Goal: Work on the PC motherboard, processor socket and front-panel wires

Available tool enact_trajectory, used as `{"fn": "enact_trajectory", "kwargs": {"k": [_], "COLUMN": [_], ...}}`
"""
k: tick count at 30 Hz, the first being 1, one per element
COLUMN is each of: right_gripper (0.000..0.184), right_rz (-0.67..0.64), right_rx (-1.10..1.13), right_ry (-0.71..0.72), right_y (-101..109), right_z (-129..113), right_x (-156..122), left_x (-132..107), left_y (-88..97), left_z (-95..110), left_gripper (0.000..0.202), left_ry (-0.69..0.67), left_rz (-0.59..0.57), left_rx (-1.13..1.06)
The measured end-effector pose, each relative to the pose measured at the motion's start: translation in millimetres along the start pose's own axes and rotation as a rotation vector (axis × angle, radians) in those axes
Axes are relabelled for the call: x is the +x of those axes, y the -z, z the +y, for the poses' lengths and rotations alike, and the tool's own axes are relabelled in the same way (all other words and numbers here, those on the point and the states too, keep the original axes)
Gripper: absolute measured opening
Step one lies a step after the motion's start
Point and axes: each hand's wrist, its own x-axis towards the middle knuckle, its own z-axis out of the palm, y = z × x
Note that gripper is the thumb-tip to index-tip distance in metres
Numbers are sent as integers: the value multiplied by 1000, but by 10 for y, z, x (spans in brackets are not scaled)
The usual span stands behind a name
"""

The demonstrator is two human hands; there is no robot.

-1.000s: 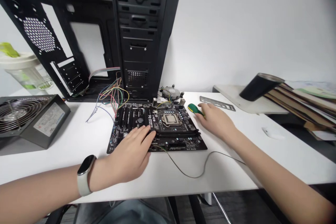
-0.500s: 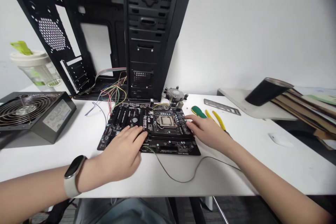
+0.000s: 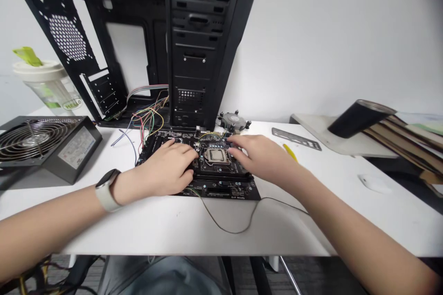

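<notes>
Now L hand [image 3: 166,168], R [image 3: 263,156] over mobo [image 3: 224,191], front showing.

Head camera looking forward and down, sitting close above the desk [image 3: 138,230], facing left hand [image 3: 166,166], right hand [image 3: 263,156], motherboard [image 3: 221,191], single view only

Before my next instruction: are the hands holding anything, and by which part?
Nothing visibly held: the left hand and right hand lie on the motherboard, either side of the CPU socket.
</notes>
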Motion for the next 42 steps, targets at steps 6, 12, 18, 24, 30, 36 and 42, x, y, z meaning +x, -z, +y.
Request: {"fn": "enact_trajectory", "kwargs": {"k": [6,12,18,24,30,36,42], "right_gripper": [30,32,36,36,37,36,35], "right_rz": [-64,-53,51,153,181,160,143], "right_rx": [37,90,121,126,120,142,172], "right_ry": [241,419,433,464,467,456,442], "right_y": [-223,-389,-486,-564,-614,-616,-605], "right_z": [-56,-133,-128,-96,-78,-82,-77], "right_x": [38,19,-28,-67,-88,-82,-75], "left_x": [162,170,167,178,207,197,178], "left_y": [-243,-338,-372,-381,-341,-340,-332], "left_z": [-15,-56,-58,-43,-10,8,19], "left_gripper": [40,43,41,45,45,55,58], "left_ry": [-38,-22,-16,56,61,89,84], "left_rz": [79,71,49,3,-41,-110,-117], "left_rx": [-49,-106,-118,-146,-129,-108,-116]}}
